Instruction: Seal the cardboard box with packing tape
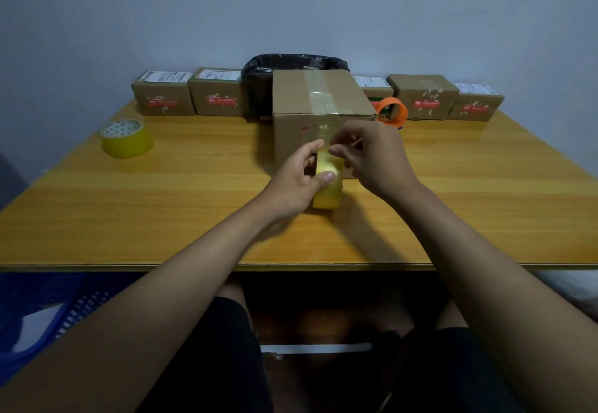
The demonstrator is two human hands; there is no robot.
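Yellow tape roll upright on counter, touching box front | left hand grips roll | right hand pinches free end | likely light, sticky film; hold by rim.

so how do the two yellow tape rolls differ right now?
Held roll: gripped by the left hand, stood on edge in front of the box, with the right hand pinching at its top edge. Spare roll: lying flat on the table at far left, untouched, its core facing up. Both are yellow packing tape of similar width.
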